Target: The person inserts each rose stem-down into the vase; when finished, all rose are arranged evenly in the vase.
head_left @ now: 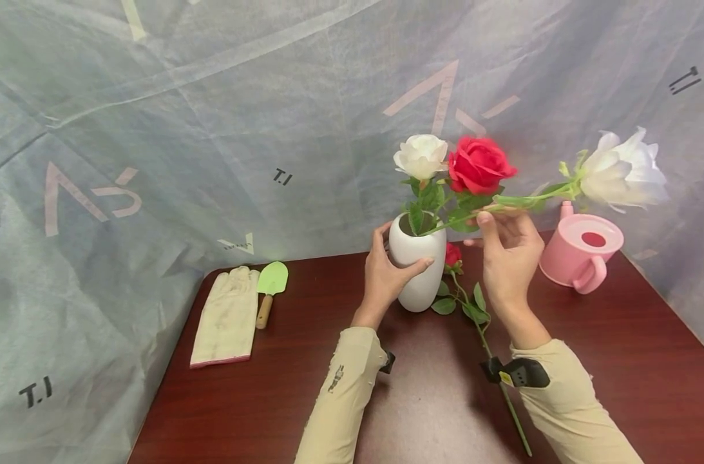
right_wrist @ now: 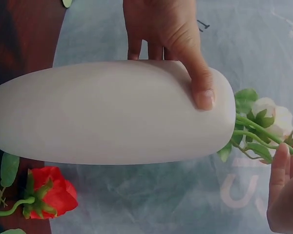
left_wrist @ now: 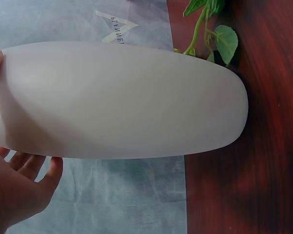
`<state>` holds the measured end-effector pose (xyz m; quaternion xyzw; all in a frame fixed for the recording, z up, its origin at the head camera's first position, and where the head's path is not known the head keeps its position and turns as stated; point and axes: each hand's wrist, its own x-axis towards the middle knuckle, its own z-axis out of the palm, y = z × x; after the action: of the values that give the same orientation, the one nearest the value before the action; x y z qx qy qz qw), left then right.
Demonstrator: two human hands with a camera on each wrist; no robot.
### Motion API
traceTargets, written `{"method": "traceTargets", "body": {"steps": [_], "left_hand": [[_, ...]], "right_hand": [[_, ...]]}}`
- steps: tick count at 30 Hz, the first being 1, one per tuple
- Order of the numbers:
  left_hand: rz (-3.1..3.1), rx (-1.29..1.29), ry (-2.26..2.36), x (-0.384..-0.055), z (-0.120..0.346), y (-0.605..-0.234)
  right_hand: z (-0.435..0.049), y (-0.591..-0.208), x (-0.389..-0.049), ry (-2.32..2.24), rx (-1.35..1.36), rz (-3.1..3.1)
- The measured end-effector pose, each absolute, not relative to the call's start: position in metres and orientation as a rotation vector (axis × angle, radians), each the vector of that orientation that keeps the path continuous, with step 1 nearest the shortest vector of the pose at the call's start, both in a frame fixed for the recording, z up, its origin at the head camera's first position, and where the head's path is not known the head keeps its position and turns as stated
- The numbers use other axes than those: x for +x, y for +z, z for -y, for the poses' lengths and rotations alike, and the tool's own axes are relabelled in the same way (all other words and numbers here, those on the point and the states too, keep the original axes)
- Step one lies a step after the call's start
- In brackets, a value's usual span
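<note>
A white vase [head_left: 419,274] stands on the table, and my left hand [head_left: 386,274] grips it near the top, thumb across the front and fingers round the far side. From its mouth rise a white rose [head_left: 421,156] and a red rose [head_left: 479,166] with green leaves. To the right, my right hand [head_left: 509,254] pinches the green stem of a large white flower [head_left: 621,171]. That stem slants, its lower end at the vase mouth and its bloom out to the right. In the right wrist view, the right hand's fingers [right_wrist: 279,168] are beside the stems.
Another red rose [head_left: 453,254] lies on the table [head_left: 323,303] behind and right of the vase, its stem running under my right forearm. A pink watering can [head_left: 560,254] stands at the right. Cream gloves [head_left: 224,322] and a green trowel [head_left: 272,280] lie at the left.
</note>
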<state>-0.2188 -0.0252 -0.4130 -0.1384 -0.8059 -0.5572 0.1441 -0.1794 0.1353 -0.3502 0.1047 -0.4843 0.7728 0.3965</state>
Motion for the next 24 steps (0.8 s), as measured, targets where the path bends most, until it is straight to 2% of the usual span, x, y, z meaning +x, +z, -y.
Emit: {"method": "traceTargets", "body": {"steps": [24], "left_hand": [[2.336,-0.379,-1.575,-0.2185,0.0249,-0.4134]], "right_hand": [[-0.1322,-0.3494,-0.1889,1.914,0.149,1.422]]}}
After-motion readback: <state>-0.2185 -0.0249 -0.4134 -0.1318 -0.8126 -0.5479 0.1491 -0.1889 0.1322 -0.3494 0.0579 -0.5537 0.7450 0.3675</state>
